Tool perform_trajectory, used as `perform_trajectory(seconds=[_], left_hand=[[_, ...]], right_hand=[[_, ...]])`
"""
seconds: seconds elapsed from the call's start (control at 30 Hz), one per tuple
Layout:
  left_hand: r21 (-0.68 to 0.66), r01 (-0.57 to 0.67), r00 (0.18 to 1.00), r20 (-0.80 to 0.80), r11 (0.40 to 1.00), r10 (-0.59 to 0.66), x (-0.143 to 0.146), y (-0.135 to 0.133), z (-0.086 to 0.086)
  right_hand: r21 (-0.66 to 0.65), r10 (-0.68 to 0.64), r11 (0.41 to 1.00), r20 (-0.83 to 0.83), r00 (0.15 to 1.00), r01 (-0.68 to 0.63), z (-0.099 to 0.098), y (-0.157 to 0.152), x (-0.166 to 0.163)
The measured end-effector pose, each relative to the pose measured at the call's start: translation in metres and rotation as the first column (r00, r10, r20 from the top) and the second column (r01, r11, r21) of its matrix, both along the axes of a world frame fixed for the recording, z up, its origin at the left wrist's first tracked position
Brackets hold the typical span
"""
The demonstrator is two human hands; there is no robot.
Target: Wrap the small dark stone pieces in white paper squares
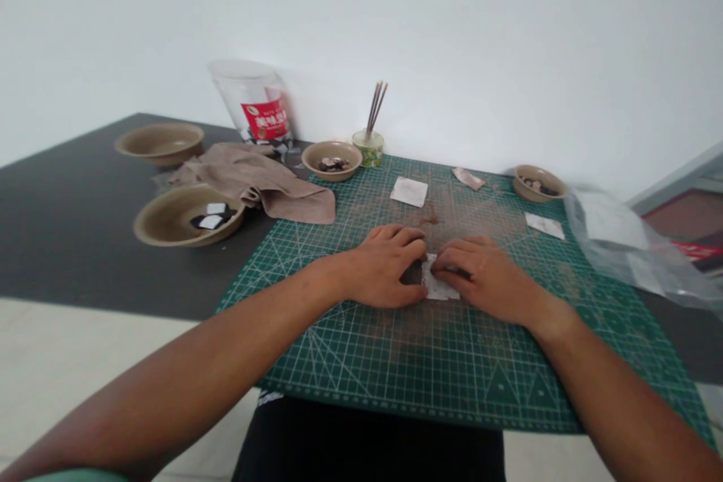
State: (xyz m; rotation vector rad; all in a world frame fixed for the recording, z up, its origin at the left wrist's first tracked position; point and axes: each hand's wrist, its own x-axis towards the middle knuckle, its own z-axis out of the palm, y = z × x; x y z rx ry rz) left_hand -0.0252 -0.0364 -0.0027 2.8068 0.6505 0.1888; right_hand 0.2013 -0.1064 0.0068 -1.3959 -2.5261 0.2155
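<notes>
A small whitish square of paper, smudged with brown, lies on the green cutting mat. My left hand rests on the mat at the paper's left edge. Its thumb and index finger are apart, with their tips at the edge. Over the paper's right side, the fingers of my right hand are pinched together and pressed down. Whatever is in that pinch is hidden by the fingers. Brown dust and a small brown smear mark the mat just beyond my hands.
More paper squares and a curled scrap lie around. Bowls hold small brown pieces; another bowl holds black and white pieces. A cloth, plastic jar, reed diffuser and plastic bag stand or lie nearby.
</notes>
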Motion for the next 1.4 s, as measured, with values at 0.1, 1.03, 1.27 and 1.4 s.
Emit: perform_trajectory(seconds=[0.1, 1.03, 1.27, 1.4], left_hand=[[0.003, 0.003, 1.000, 0.000, 1.000, -0.003, 0.000, 0.000, 0.001], [0.000, 0.004, 1.000, 0.012, 1.000, -0.004, 0.001, 0.001, 0.001], [-0.001, 0.013, 1.000, -0.003, 1.000, -0.013, 0.001, 0.001, 0.001], [-0.007, 0.000, 1.000, -0.026, 1.000, 0.000, 0.001, 0.001, 0.002]], right_hand=[[-0.005, -0.025, 1.000, 0.008, 1.000, 0.025, -0.001, 0.001, 0.000], [0.102, 0.016, 0.994, 0.141, 0.990, -0.030, 0.000, 0.003, -0.005], [0.001, 0.125, 0.992, 0.100, 0.987, -0.126, 0.002, -0.003, -0.008], [0.054, 0.007, 0.998, 0.130, 0.992, -0.014, 0.002, 0.000, -0.006]])
